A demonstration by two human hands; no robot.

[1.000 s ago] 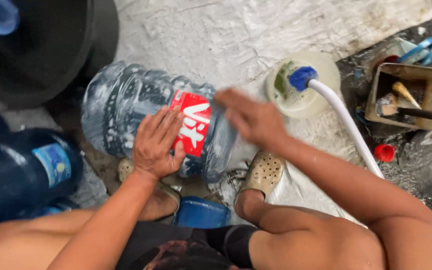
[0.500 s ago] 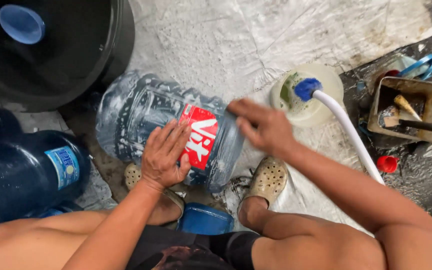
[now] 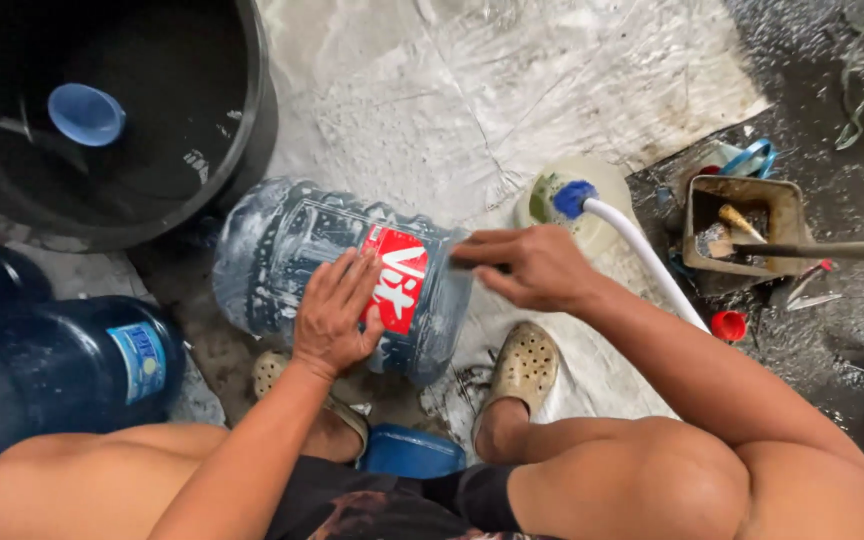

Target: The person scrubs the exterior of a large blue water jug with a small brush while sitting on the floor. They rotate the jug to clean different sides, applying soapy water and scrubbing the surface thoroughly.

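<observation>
A large clear-blue water jug [image 3: 282,250] lies on its side on the wet floor, with soap streaks and a red label [image 3: 400,275]. My left hand [image 3: 332,315] rests flat on it beside the label, fingers spread. My right hand [image 3: 532,265] is at the jug's right end, fingers closed on something thin and dark that I cannot make out well. My feet in beige perforated clogs [image 3: 524,365] stand just below the jug.
A big black tub [image 3: 242,150] with a blue scoop [image 3: 85,112] stands at the top left. Dark blue jugs [image 3: 72,365] lie at the left. A white hose [image 3: 642,255] runs into a cream container [image 3: 607,185]. A rusty box of tools [image 3: 742,205] and a red cap [image 3: 728,324] are on the right.
My right hand has slid down along the jug's right end. My left hand stays pressed beside the label. The view has shifted, showing more of the black tub.
</observation>
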